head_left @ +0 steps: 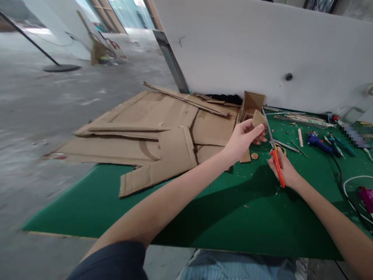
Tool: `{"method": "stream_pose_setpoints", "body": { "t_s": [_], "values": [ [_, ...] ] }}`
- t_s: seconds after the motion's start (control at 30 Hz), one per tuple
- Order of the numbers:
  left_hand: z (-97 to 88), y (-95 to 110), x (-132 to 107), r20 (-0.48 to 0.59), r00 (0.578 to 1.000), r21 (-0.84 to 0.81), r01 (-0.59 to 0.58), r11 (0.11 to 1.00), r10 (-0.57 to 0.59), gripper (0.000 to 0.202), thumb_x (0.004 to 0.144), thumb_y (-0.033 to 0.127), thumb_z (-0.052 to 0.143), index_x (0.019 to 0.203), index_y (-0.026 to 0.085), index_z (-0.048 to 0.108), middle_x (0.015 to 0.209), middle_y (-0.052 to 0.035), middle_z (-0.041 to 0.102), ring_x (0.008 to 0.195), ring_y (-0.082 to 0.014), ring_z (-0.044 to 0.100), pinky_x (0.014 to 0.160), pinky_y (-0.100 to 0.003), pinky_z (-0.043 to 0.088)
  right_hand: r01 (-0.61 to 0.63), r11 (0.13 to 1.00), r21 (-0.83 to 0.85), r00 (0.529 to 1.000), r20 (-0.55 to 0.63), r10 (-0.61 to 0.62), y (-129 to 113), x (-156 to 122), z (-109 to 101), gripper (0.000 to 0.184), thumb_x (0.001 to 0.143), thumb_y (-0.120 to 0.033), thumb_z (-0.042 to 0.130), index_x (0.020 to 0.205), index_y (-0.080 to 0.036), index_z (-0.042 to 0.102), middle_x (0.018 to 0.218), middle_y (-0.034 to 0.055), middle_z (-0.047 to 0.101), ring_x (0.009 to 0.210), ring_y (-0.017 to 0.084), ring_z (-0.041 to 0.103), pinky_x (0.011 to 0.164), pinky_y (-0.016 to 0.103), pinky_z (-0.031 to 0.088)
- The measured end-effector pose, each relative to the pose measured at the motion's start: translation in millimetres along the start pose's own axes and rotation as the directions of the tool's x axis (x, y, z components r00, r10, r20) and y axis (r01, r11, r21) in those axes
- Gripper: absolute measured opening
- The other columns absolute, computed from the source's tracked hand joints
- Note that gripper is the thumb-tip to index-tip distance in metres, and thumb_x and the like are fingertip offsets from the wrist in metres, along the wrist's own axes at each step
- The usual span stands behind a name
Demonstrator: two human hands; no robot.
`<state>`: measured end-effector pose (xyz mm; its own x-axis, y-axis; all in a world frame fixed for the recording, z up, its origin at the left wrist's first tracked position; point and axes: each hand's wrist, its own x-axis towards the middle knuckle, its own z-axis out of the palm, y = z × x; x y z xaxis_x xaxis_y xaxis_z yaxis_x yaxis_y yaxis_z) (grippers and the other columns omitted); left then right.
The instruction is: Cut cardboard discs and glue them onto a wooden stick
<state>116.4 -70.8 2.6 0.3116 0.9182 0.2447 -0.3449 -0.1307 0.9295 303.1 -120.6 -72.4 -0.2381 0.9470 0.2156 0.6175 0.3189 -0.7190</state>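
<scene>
My left hand (247, 136) is closed on a small piece of cardboard (258, 118), pinched between thumb and fingers. In my right hand (285, 167) are scissors (278, 165) with orange handles. Their blades point up and away from me, right beside the edge of the cardboard piece; I cannot tell whether they touch it. An opened cardboard box (253, 102) stands just behind my left hand. Below that hand, a small round cardboard disc (254, 156) lies on the green table (233, 214).
Flattened cardboard sheets (175, 147) cover the table's left and overhang its edge. On the right lie a blue glue gun (319, 142), pliers (335, 146), a wooden stick (300, 137) and thin strips (305, 119). A white panel (247, 50) rises behind. A cable (344, 194) runs along the right.
</scene>
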Motion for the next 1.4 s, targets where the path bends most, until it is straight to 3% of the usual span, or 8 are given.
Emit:
{"method": "stream_pose_setpoints", "body": {
  "t_s": [0.17,0.53,0.83,1.17,1.4],
  "values": [
    [1.4,-6,-1,-0.013,0.999,-0.085,0.039,0.996,-0.040,0.030,0.078,0.042,0.074,0.080,0.016,0.060,0.073,0.0007,0.066,0.063,-0.0077,0.063,0.056,-0.019,0.045,-0.032,0.999,-0.002,0.999,0.010,0.032,-4,0,-1,0.029,0.095,-0.054,0.040,0.100,-0.025,0.039,0.080,0.0016,0.054,0.065,0.019,0.053,0.061,0.036,0.043],
    [1.2,-8,-1,-0.027,0.999,-0.071,0.021,0.997,-0.023,0.027,0.079,0.040,0.074,0.079,0.015,0.064,0.073,-0.0009,0.068,0.067,-0.0088,0.064,0.064,-0.022,0.048,-0.008,0.995,-0.098,1.000,-0.012,0.007,-11,3,-3,0.028,0.094,-0.052,0.040,0.095,-0.024,0.038,0.081,0.0052,0.058,0.070,0.022,0.053,0.063,0.036,0.042],
    [0.5,-9,-1,-0.020,1.000,-0.089,0.022,0.996,-0.023,0.029,0.077,0.042,0.075,0.080,0.015,0.064,0.072,-0.0008,0.067,0.068,-0.0096,0.063,0.066,-0.023,0.050,-0.022,0.998,-0.067,1.000,-0.018,0.021,-9,3,-1,0.029,0.091,-0.052,0.048,0.091,-0.026,0.036,0.081,0.0038,0.058,0.068,0.021,0.054,0.062,0.035,0.042],
    [4.9,-10,-4,0.024,1.000,-0.082,-0.010,0.997,0.012,0.028,0.079,0.042,0.073,0.082,0.017,0.062,0.076,-0.0001,0.067,0.068,-0.0089,0.064,0.061,-0.021,0.048,-0.061,0.996,-0.062,0.997,-0.043,0.059,-6,-3,2,0.028,0.092,-0.052,0.045,0.098,-0.026,0.037,0.078,0.0011,0.054,0.066,0.022,0.056,0.061,0.035,0.042],
    [4.2,-11,-3,0.005,1.000,-0.089,0.004,0.996,-0.003,0.027,0.079,0.042,0.073,0.082,0.017,0.062,0.074,0.0002,0.065,0.069,-0.0092,0.062,0.062,-0.021,0.047,-0.036,0.991,-0.127,0.999,-0.037,0.031,-8,1,1,0.031,0.091,-0.049,0.047,0.105,-0.022,0.040,0.086,0.0064,0.059,0.071,0.023,0.056,0.065,0.036,0.042]
  ]
}}
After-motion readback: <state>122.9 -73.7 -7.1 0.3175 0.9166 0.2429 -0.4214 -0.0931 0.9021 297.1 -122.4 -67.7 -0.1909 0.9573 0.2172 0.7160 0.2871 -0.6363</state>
